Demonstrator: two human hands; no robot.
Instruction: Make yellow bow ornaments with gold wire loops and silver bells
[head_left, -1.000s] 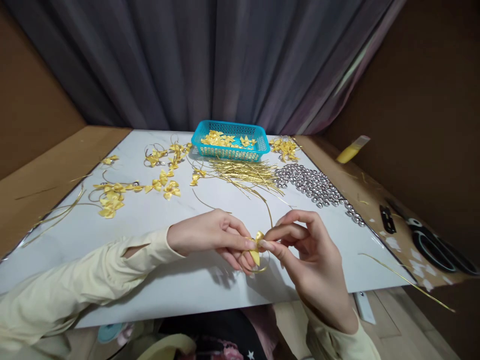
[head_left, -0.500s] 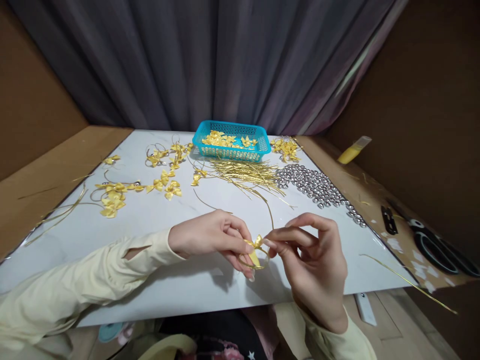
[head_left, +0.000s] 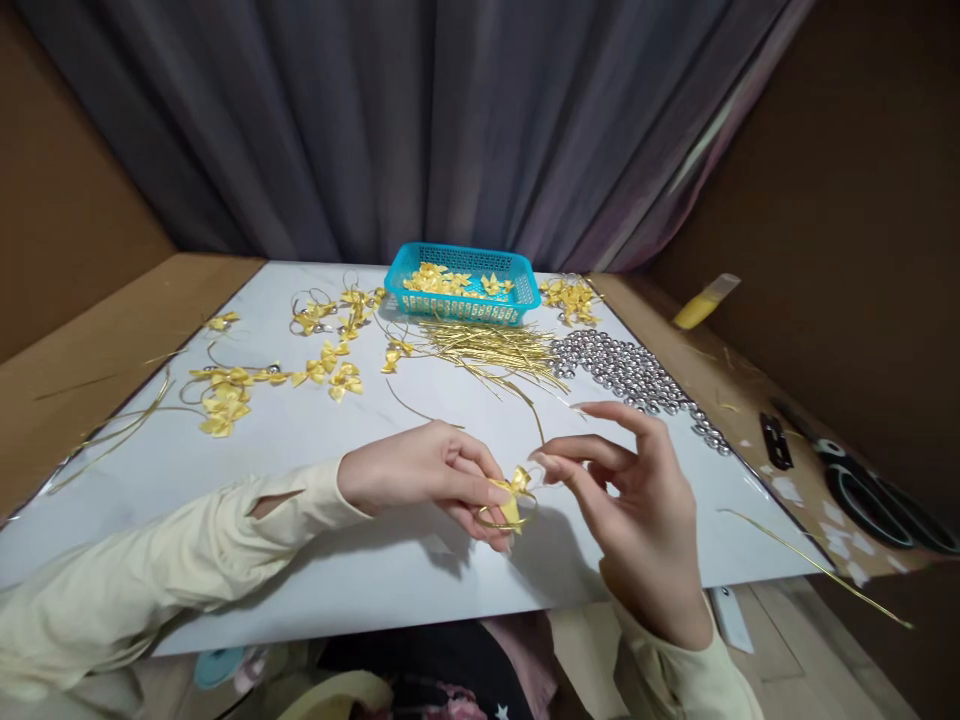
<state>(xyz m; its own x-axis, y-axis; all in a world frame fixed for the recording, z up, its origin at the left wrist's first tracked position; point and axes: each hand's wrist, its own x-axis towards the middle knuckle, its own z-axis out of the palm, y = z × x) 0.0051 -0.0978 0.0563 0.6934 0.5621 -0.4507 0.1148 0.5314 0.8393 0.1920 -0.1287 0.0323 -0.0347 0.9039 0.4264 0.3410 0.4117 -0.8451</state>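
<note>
My left hand (head_left: 435, 475) pinches a yellow ribbon bow (head_left: 512, 508) between thumb and fingers, above the near part of the white table. A thin gold cord loop (head_left: 531, 518) curves around the bow. Just to the right, my right hand (head_left: 630, 510) has its thumb and index finger closed at the end of a fine, pale thread or wire (head_left: 535, 474) that seems to run from the bow's knot; its other fingers are raised. A gold cord (head_left: 534, 405) passes behind the right fingertips, and whether they touch it I cannot tell.
A blue basket (head_left: 463, 310) of yellow bows stands at the back. Before it lie gold cords (head_left: 487, 345), beside silver beads (head_left: 630, 370). Finished-looking bows with cords (head_left: 225, 400) are spread at left. Black-handled scissors (head_left: 870, 500) and a yellow-filled tube (head_left: 705, 302) lie right.
My right hand has moved slightly right and away from the bow, so a fine strand shows between them. The left hand keeps hold of the bow nearly in place.
</note>
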